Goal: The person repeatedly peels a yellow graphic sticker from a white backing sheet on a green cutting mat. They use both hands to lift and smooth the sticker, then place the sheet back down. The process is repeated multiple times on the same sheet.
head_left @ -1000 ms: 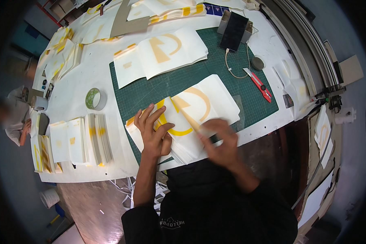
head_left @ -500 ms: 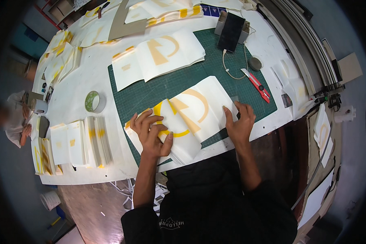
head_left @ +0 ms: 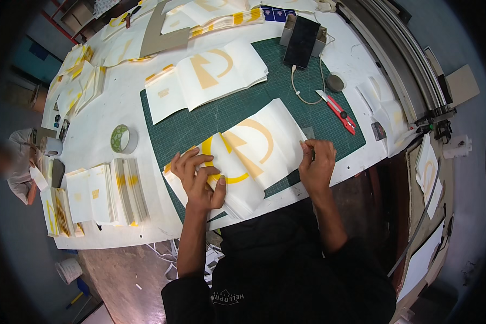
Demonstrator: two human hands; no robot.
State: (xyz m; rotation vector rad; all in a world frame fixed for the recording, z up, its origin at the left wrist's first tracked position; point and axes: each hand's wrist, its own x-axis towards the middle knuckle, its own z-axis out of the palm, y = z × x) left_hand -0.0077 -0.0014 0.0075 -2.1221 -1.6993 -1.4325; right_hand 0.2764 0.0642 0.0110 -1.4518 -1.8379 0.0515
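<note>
In front of me, a stack of folded white printed sheets (head_left: 282, 125) lies on the green cutting mat (head_left: 221, 114), its front edge reaching over the mat toward the table edge. Its right part bears a pale orange curved print; a flap on the left has a bright yellow one. My left hand (head_left: 198, 181) rests on that flap with the fingers spread, pressing on it. At the right edge of the sheets my right hand (head_left: 317, 164) pinches the top sheet's edge between thumb and fingers. A second stack of printed sheets (head_left: 208, 75) lies farther back on the mat.
A red utility knife (head_left: 338, 112), a small round grey container (head_left: 336, 82) and a phone (head_left: 301, 43) with a cable stand right. Left are a tape roll (head_left: 123, 139) and folded sheet bundles (head_left: 94, 193). A co-worker (head_left: 21, 162) is at the far left.
My right hand has closed from a loose hold into a pinch on the sheet's right edge. My left hand stays on the flap. The co-worker's hands have moved, with something white there.
</note>
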